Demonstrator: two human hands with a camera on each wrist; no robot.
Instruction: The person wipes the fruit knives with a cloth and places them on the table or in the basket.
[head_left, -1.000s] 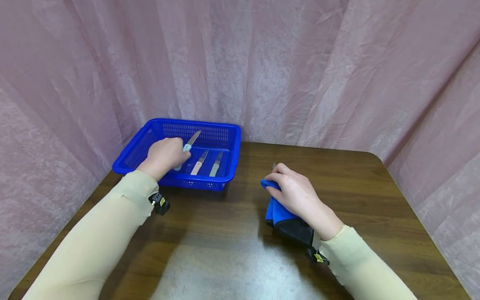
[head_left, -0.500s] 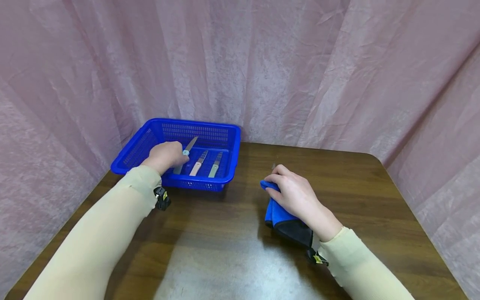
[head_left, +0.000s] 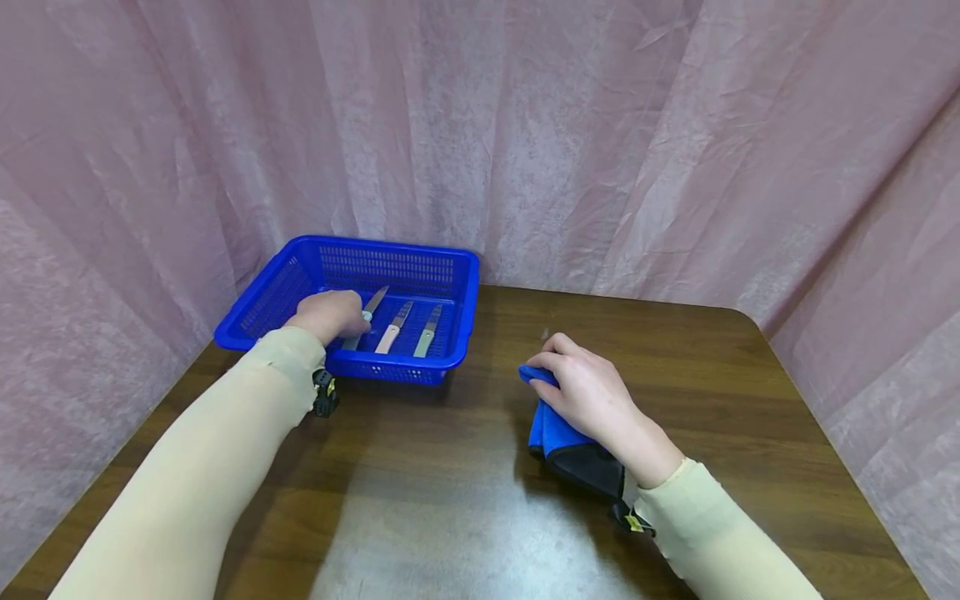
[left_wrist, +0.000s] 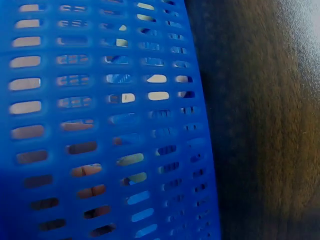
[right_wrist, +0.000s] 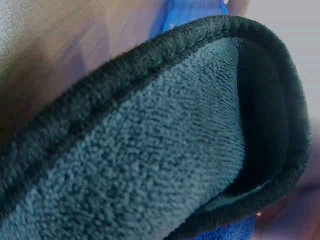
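In the head view my left hand [head_left: 330, 316] reaches down into a blue plastic basket [head_left: 459, 358] and holds a knife [head_left: 374, 302] with a pale blue handle low at its floor. My fingers partly cover that handle. To its right lie a knife with a pink handle [head_left: 388, 338] and a knife with a pale green handle [head_left: 424, 342], side by side. My right hand [head_left: 588, 389] grips a folded cloth [head_left: 555, 429], blue on one side and dark grey on the other. The right wrist view is mostly filled by the cloth's dark side [right_wrist: 150, 135] and black edging.
Both basket and cloth are on a brown wooden table [head_left: 465, 467]. Pink curtains [head_left: 570, 150] hang behind and at the sides. The slotted basket wall [left_wrist: 110, 140] blocks most of the left wrist view. A tiny pale bit [head_left: 545, 333] shows beyond my right fingertips; its kind is unclear.
My left hand has lowered the pale blue knife toward the basket floor, its blade tip dropping and shifting slightly left. My right hand stays on the cloth, nearly still.
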